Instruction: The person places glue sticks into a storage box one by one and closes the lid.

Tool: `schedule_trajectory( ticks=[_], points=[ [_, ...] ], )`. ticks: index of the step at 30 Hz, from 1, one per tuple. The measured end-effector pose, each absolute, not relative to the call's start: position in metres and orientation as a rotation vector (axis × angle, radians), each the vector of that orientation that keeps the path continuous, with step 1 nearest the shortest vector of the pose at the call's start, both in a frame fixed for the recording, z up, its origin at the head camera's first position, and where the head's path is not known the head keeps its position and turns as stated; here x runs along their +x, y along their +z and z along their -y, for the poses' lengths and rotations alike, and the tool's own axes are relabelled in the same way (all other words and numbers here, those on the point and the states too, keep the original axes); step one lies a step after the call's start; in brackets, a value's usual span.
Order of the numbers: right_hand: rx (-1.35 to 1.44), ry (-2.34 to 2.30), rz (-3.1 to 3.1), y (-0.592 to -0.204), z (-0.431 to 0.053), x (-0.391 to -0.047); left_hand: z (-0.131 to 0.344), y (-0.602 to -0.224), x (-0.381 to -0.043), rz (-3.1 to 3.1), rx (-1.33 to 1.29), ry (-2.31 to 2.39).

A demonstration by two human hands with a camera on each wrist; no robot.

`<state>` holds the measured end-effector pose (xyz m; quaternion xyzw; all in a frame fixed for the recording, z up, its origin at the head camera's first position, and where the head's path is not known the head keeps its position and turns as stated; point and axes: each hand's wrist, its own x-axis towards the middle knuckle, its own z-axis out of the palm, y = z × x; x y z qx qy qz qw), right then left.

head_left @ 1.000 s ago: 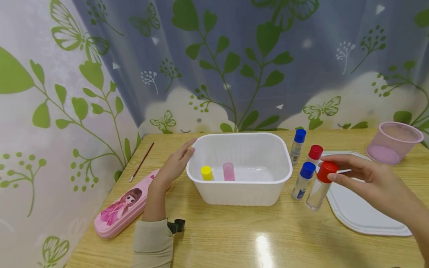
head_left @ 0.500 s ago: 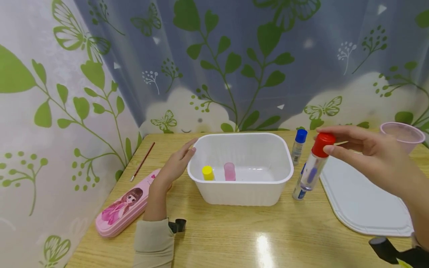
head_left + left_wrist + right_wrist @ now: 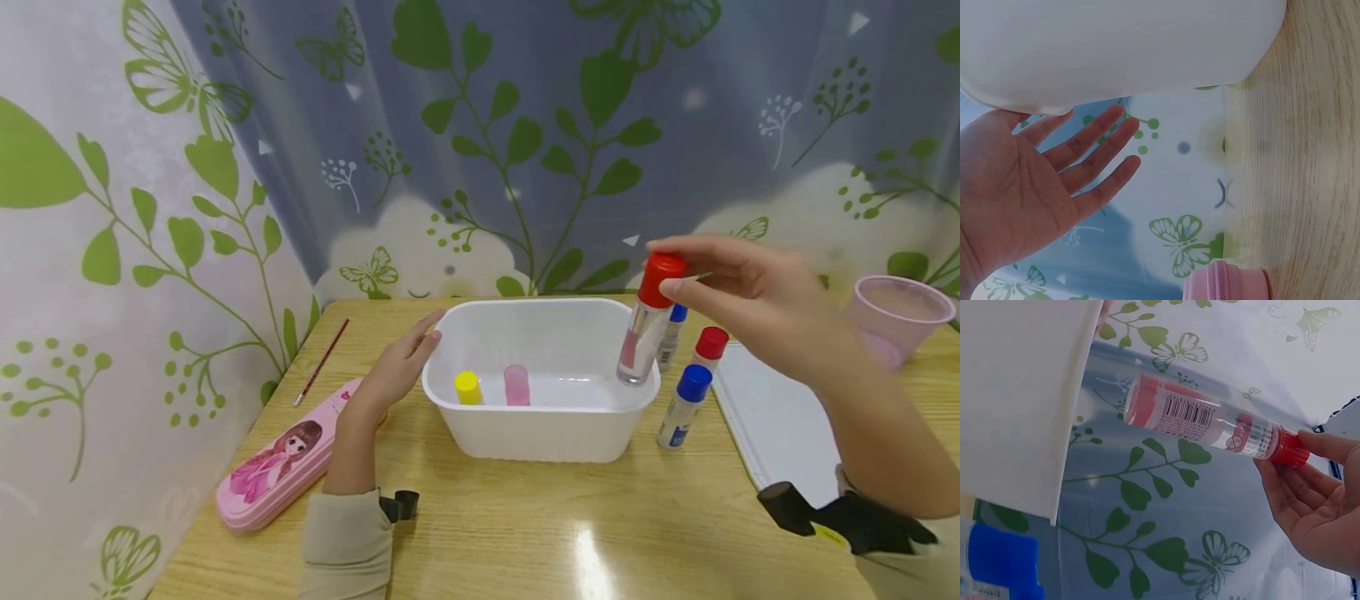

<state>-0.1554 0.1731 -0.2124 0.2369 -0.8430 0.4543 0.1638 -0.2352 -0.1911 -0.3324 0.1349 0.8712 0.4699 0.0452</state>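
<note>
Held bottle point(image 3: 643, 327): since the earlier frame, we see it shifted left, from beside the standing bottles to the right rim of the tub point(image 3: 547, 435); it tilts, base down.
Right hand point(image 3: 757, 300): thumb and fingers pinch the bottle's red cap point(image 3: 662, 279); the body hangs free.
Left hand point(image 3: 397, 362): fingers nearly straight and spread, gripping nothing, touching the tub's left rim.
Pinch at the cap: we think the bottle could drop if the cap slips or comes loose, since nothing supports its body.
Right rim: we judge a low pass could knock the base there and jolt the tub.
Inside the tub: a yellow-capped item point(image 3: 468, 388) and a pink item point(image 3: 517, 386) take the front left, the likelier place for bumps.
Right of the tub: near blue-capped bottle point(image 3: 684, 408), far blue-capped bottle point(image 3: 672, 335) and second red-capped bottle point(image 3: 710, 345) could tip if we brush them.
Farther out: white lid point(image 3: 776, 425), pink basket point(image 3: 896, 327); leftward, pencil case point(image 3: 288, 467), pencil point(image 3: 322, 360).
</note>
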Motion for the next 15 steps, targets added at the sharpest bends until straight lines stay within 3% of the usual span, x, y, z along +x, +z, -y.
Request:
schedule_trajectory(
  ticks=[15],
  points=[
    [0.769, 1.351, 2.456, -0.237, -0.137, -0.183, 0.191, -0.332, -0.235, -2.667, 0.408, 1.436]
  ],
)
